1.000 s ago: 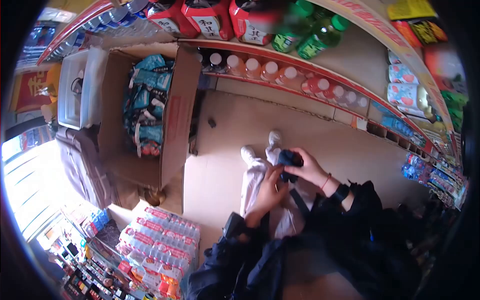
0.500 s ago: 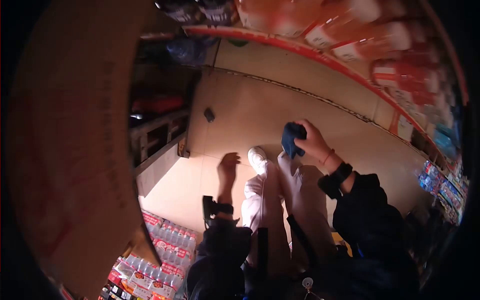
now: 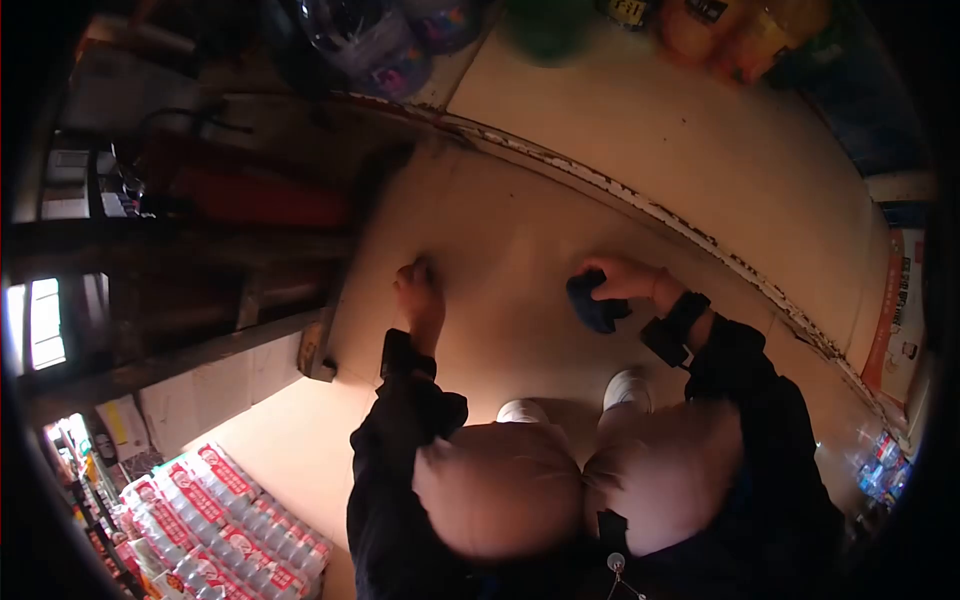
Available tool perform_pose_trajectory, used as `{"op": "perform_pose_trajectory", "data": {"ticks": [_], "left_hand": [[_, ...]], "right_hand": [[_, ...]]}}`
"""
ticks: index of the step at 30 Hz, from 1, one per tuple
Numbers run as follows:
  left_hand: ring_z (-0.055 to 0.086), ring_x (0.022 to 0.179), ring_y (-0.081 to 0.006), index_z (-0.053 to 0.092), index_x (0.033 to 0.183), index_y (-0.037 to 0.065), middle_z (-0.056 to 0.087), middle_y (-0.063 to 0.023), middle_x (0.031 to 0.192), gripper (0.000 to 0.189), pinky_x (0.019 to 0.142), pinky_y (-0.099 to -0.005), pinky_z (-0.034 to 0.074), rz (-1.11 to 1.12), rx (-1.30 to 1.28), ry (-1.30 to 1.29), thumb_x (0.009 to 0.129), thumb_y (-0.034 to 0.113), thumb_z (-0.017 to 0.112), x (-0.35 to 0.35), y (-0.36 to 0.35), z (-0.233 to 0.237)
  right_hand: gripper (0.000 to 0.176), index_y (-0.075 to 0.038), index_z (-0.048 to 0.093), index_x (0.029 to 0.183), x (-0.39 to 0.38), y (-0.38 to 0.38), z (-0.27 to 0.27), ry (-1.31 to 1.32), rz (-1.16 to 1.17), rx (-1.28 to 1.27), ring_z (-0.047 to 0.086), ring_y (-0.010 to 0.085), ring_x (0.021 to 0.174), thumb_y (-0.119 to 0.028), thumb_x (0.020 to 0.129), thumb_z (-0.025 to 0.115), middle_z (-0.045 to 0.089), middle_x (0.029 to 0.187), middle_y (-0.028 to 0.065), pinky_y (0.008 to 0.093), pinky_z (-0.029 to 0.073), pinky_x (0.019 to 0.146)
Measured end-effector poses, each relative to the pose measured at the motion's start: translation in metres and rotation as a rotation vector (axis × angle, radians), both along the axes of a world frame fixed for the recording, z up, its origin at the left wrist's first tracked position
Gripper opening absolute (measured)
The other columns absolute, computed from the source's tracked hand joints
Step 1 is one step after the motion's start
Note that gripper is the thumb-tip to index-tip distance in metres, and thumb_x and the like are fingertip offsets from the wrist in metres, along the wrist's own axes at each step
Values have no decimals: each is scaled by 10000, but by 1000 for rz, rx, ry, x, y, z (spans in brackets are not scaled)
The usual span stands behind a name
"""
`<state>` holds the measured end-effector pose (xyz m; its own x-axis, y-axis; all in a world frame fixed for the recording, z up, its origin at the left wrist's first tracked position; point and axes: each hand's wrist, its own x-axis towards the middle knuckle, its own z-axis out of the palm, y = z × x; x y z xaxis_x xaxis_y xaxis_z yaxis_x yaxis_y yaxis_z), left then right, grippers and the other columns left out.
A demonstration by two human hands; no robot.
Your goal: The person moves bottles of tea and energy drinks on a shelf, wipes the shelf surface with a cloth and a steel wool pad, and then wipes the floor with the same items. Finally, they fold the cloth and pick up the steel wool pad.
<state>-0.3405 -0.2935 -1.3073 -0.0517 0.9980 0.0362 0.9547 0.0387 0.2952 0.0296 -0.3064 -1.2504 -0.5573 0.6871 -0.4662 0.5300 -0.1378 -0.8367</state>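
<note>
My left hand is down at the floor with its fingers curled at a small dark block-like object. The fingers cover most of it, so its kind does not show. In my right hand a dark blue cloth is bunched, gripped between thumb and fingers above the floor. Both hands are in front of my knees, and each wrist wears a black band.
Shrink-wrapped bottle packs stand at the lower left. A dark rack runs along the left side. A low ledge with a chipped edge crosses ahead, with large drink bottles above. A printed carton stands at the right.
I have crouched lower, with my knees now bent forward. My left hand has reached forward to the small dark object on the floor. My right hand still holds the blue cloth.
</note>
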Motion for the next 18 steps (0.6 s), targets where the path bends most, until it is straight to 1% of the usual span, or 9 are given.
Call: {"op": "perform_pose_trajectory", "data": {"ticks": [1,3,7,9,12,13,16,17,18], "left_hand": [[492,1005,-357,555,1142,135,512,-149,1086,391,894,-462,414,5,2,-9,763,153,651,7,-5,-9],[497,1008,-337,565,1108,126,526,-132,1073,334,889,-451,413,-328,56,-272,783,169,624,37,-25,-11],[501,1086,-331,577,1115,90,545,-138,1090,312,948,-440,399,-598,-349,-631,807,136,585,106,-134,-14],[491,1121,-335,571,1133,64,551,-156,1124,306,979,-430,385,-968,-446,-302,838,145,550,127,-174,12],[502,1088,-361,567,1100,39,552,-188,1148,308,958,-436,392,-829,-521,-560,883,250,509,118,-125,-10],[495,1089,-353,560,1110,39,561,-180,1126,293,941,-437,390,-570,-379,-637,892,221,489,109,-110,-27],[505,1048,-349,559,1117,46,565,-159,1122,333,895,-433,403,-505,306,-237,784,58,563,49,-25,-58],[513,1049,-337,576,1098,72,570,-147,1110,372,873,-427,420,-128,77,-712,730,17,594,29,-4,-70],[521,1035,-328,584,1087,81,573,-142,1098,371,866,-421,426,-128,146,-497,722,9,594,9,10,-52]], "right_hand": [[439,-57,575,1131,-2,0,-9,16,0,-32,576,191,969,-129,700,620,616,1029,91,313,450,869],[428,-57,577,1129,-3,-3,-28,23,15,-81,572,176,964,-114,707,616,614,1026,80,307,448,867],[402,-52,575,1118,-14,-37,-30,171,-125,-195,556,143,958,-89,719,599,608,1025,53,292,439,868],[382,-44,583,1093,-6,-42,-11,100,-64,-133,560,149,957,-94,714,595,609,1021,58,289,440,869],[363,-36,594,1069,16,-47,-6,50,-139,-89,567,158,951,-96,711,587,610,1000,61,291,443,870],[363,-36,594,1069,24,-50,-12,46,-148,-95,567,158,951,-96,711,587,610,1000,61,291,443,870],[356,-27,596,1054,39,-60,-19,44,-390,-46,569,153,931,-85,703,582,610,958,59,284,455,845],[356,-27,596,1054,41,-65,-21,38,-398,-57,569,153,931,-85,703,582,610,958,59,284,455,845],[355,-27,595,1053,42,-70,-24,67,-462,-113,568,149,924,-82,702,582,608,955,56,281,457,838]]}}
